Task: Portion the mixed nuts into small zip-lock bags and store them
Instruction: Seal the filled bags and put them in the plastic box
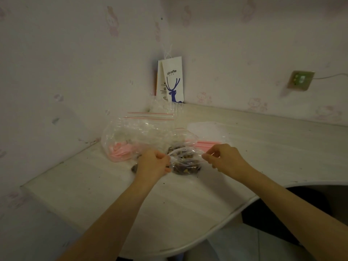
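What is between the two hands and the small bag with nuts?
Nothing visible. The left hand and the right hand both pinch the top edge of the small bag, one at each end.

Small zip-lock bag (185, 157): the nuts (183, 169) inside are a dark blur, kinds not tellable. My left hand (153, 162) covers the bag's left edge, and my fingers curl out of sight there. Dark clump (134, 168) beside that hand is half hidden; loose or bagged, unclear. Pink stuff (120, 152) in the large clear bag (135, 132) is smeared by plastic, unidentifiable. Left forearm (113, 213) and right forearm (291, 204) are cut by the frame's edges. Table (282, 147) runs off right.
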